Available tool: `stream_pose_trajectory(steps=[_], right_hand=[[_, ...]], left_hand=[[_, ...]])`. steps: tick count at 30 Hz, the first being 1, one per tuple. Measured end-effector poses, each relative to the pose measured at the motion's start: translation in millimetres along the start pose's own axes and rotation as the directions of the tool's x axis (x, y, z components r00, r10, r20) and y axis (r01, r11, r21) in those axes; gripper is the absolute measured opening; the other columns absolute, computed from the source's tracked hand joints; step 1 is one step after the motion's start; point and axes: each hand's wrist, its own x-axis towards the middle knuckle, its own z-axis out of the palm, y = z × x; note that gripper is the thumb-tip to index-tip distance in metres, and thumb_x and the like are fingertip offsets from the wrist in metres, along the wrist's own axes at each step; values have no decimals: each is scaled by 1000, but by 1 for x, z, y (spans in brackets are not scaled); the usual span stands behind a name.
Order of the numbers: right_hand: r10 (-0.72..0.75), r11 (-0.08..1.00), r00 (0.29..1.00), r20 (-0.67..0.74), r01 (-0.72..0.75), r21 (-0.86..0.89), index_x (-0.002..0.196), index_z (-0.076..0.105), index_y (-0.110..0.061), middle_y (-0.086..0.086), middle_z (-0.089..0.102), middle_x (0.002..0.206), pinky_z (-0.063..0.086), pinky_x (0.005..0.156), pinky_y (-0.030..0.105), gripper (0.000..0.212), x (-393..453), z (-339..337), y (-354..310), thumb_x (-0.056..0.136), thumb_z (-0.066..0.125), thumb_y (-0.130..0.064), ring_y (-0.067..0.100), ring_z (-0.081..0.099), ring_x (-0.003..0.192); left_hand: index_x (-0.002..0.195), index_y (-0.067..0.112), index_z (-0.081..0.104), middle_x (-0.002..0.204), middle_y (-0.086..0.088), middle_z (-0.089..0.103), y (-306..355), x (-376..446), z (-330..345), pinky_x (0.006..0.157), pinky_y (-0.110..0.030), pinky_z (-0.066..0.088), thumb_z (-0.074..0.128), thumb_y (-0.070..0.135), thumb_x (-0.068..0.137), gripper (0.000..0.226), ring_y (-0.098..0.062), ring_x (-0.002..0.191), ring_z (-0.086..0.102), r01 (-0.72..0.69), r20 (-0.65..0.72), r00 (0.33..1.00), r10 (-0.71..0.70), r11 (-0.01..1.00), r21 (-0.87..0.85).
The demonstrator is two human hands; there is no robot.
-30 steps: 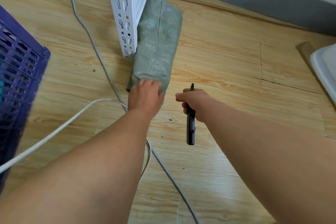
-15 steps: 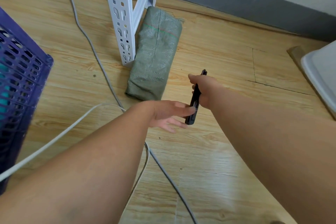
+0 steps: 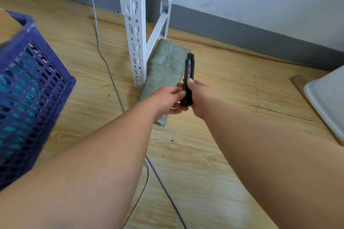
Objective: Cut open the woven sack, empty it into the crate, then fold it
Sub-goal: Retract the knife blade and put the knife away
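The woven sack point(image 3: 163, 72) is a dull grey-green, folded into a long flat bundle that lies on the wooden floor, its far end close to the grey skirting and its left edge against the foot of a white slotted rack post; a thin green line crosses it near the far end. The crate point(image 3: 28, 87) is dark blue plastic with a lattice of slots in its walls, standing at the left with something teal showing through. The black utility knife point(image 3: 189, 78) is held upright above the sack's near half.
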Motion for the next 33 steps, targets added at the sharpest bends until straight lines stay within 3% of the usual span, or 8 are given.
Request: stream_pose_trajectory(steps=[3,7,12,15,19,23,29,33], right_hand=[[-14,1000,1000,-3,14,3,84,59,-16,1,67,92,55,83,43,26,-5,6,-20,101,41,-8,26,64,89],[-85,996,996,-3,85,-40,87,61,-20,0,66,94,55,88,43,32,-12,5,-67,94,36,-1,26,64,96],[-296,954,955,1,295,51,100,60,-14,1,64,91,49,58,27,26,-23,1,-134,96,35,-6,15,60,77],[-326,939,945,-2,324,119,113,61,-10,5,66,99,46,59,27,29,-22,5,-166,98,37,-11,21,61,82],[-278,951,961,17,272,149,106,61,-12,2,66,91,48,57,27,24,-30,2,-203,101,37,-16,18,61,77],[-196,971,981,-15,196,139,106,65,-10,7,71,99,56,80,39,27,-47,-15,-226,100,41,-20,29,67,94],[-95,992,994,-46,99,77,118,64,-13,2,69,99,48,57,25,31,-110,-50,-286,101,40,-23,14,63,79],[-73,994,996,-50,76,77,118,63,-12,-3,64,86,44,55,24,32,-162,-64,-336,102,39,-24,9,58,72]], left_hand=[[127,6,56,102,-15,65,23,-2,-3,64,-25,58,46,13,102,27,-23,70,65,3,-42,999,-3,1000,2],[126,11,58,104,-14,66,71,-4,2,86,-39,58,47,9,101,27,-27,76,66,-29,-78,997,29,1000,-3],[117,18,65,95,-5,68,153,-5,11,52,-18,53,49,25,100,24,-16,67,67,-130,-210,967,145,988,83],[116,18,67,93,-7,65,198,-9,14,56,-20,56,47,22,101,25,-15,64,63,-104,-271,952,142,983,151],[120,10,64,94,-10,65,244,-15,16,62,-22,56,47,24,101,29,-16,61,62,-15,-322,944,76,982,187],[121,12,62,100,-11,66,277,-31,36,57,-20,55,45,23,102,28,-17,66,63,92,-307,951,-24,974,209],[115,20,65,97,-9,67,341,-77,73,78,-29,58,41,18,102,27,-20,75,66,153,-275,956,-98,971,186],[114,12,67,103,-15,70,398,-120,90,86,-37,58,43,18,102,27,-27,86,70,201,-281,950,-139,958,206]])
